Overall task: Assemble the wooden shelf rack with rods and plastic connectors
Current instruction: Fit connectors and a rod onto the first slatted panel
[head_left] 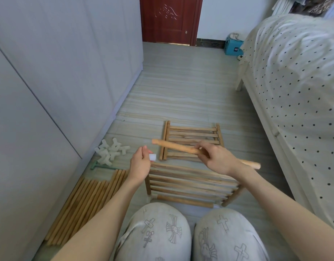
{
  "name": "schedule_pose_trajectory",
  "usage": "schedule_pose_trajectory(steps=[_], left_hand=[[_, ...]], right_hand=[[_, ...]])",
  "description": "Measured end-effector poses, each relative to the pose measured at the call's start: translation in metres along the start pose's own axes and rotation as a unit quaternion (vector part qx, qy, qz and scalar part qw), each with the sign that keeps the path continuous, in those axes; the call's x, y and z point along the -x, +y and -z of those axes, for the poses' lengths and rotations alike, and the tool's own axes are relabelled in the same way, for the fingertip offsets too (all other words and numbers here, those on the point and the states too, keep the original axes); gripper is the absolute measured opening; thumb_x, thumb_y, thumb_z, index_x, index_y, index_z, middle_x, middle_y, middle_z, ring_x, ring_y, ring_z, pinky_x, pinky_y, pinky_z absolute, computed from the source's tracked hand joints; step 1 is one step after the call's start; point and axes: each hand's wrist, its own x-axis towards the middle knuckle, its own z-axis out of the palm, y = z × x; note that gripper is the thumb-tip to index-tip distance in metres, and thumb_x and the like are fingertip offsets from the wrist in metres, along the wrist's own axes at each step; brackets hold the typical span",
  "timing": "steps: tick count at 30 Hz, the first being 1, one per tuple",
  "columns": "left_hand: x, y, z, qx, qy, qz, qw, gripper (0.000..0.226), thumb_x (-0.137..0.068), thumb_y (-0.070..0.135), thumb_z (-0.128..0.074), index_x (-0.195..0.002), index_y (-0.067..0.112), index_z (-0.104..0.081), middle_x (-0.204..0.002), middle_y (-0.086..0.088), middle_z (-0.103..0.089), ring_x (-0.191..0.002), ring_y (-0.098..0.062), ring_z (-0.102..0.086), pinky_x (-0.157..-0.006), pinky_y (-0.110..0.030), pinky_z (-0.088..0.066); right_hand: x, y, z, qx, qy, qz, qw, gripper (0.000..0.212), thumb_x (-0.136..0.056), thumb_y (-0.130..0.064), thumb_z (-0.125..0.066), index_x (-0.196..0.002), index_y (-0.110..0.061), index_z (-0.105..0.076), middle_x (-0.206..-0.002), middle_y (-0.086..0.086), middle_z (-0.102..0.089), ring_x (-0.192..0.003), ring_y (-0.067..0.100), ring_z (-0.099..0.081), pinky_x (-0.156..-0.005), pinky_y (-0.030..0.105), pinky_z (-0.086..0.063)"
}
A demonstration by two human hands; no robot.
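My right hand (214,160) grips a wooden rod (173,146) near its middle and holds it level above the floor, its free end pointing left. My left hand (140,162) holds a small white plastic connector (152,157) a short way below and left of that end. In front of my knees stands a partly built rack: a slatted shelf panel (190,182) raised on short legs with rods and white connectors along its near side. A second slatted panel (192,141) lies flat on the floor behind it.
A pile of white connectors (111,150) lies on the floor at the left, with a green tool (104,167) beside it. A bundle of loose rods (85,204) lies along the wardrobe (49,91). A bed (294,91) runs along the right. A door (170,19) is at the far end.
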Motion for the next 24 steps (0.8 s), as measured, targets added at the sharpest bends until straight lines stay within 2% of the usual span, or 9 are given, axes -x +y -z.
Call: schedule_pose_trajectory(steps=[3,6,9,14,20,24], left_hand=[[0.001,0.000,0.002,0.015,-0.012,0.009,1.000,0.034,-0.103,0.027,-0.025,-0.094,0.010,-0.054,-0.077,-0.001,-0.050,-0.073,-0.013,-0.046,-0.062,-0.024,-0.037],[0.003,0.002,0.002,0.024,-0.015,0.014,1.000,0.033,-0.103,0.026,-0.025,-0.096,0.009,-0.053,-0.079,-0.001,-0.050,-0.074,-0.012,-0.047,-0.063,-0.024,-0.037],[0.003,0.002,0.002,0.031,-0.012,0.020,0.999,0.033,-0.103,0.026,-0.025,-0.096,0.010,-0.053,-0.079,-0.001,-0.050,-0.074,-0.012,-0.047,-0.068,-0.028,-0.036],[0.003,0.000,0.003,0.039,-0.010,0.018,0.999,0.031,-0.103,0.022,-0.027,-0.087,0.013,-0.052,-0.076,0.000,-0.048,-0.070,-0.010,-0.045,-0.060,-0.023,-0.035],[0.004,-0.003,0.003,0.048,-0.012,0.023,0.998,0.031,-0.103,0.026,-0.027,-0.086,0.018,-0.051,-0.079,-0.001,-0.051,-0.073,-0.010,-0.047,-0.063,-0.022,-0.038],[0.002,-0.004,0.003,0.046,-0.010,0.015,0.999,0.032,-0.103,0.026,-0.027,-0.083,0.018,-0.051,-0.078,0.000,-0.050,-0.073,-0.011,-0.047,-0.063,-0.021,-0.038]], right_hand=[[0.013,0.008,-0.001,0.064,-0.010,-0.004,0.998,0.022,-0.096,-0.036,-0.042,-0.114,-0.026,-0.051,-0.103,0.001,-0.065,-0.095,0.029,-0.060,-0.078,0.036,-0.046],[0.021,0.009,-0.005,0.080,-0.002,0.010,0.997,0.029,-0.097,-0.045,-0.037,-0.112,-0.029,-0.055,-0.102,-0.003,-0.064,-0.094,0.024,-0.060,-0.076,0.034,-0.045],[0.023,0.006,-0.012,0.053,0.019,0.009,0.998,0.030,-0.097,-0.045,-0.037,-0.112,-0.028,-0.056,-0.099,-0.004,-0.065,-0.093,0.022,-0.060,-0.073,0.033,-0.043],[0.022,0.008,-0.018,0.056,-0.001,0.004,0.998,0.030,-0.097,-0.045,-0.038,-0.113,-0.027,-0.057,-0.106,-0.004,-0.063,-0.097,0.022,-0.059,-0.077,0.034,-0.046],[0.021,0.011,-0.024,0.039,-0.008,0.002,0.999,0.029,-0.097,-0.042,-0.040,-0.114,-0.025,-0.056,-0.104,-0.003,-0.063,-0.096,0.021,-0.060,-0.079,0.036,-0.047],[0.017,0.013,-0.024,0.056,0.002,0.009,0.998,0.031,-0.097,-0.044,-0.039,-0.116,-0.026,-0.057,-0.110,-0.005,-0.063,-0.098,0.021,-0.059,-0.080,0.035,-0.047]])
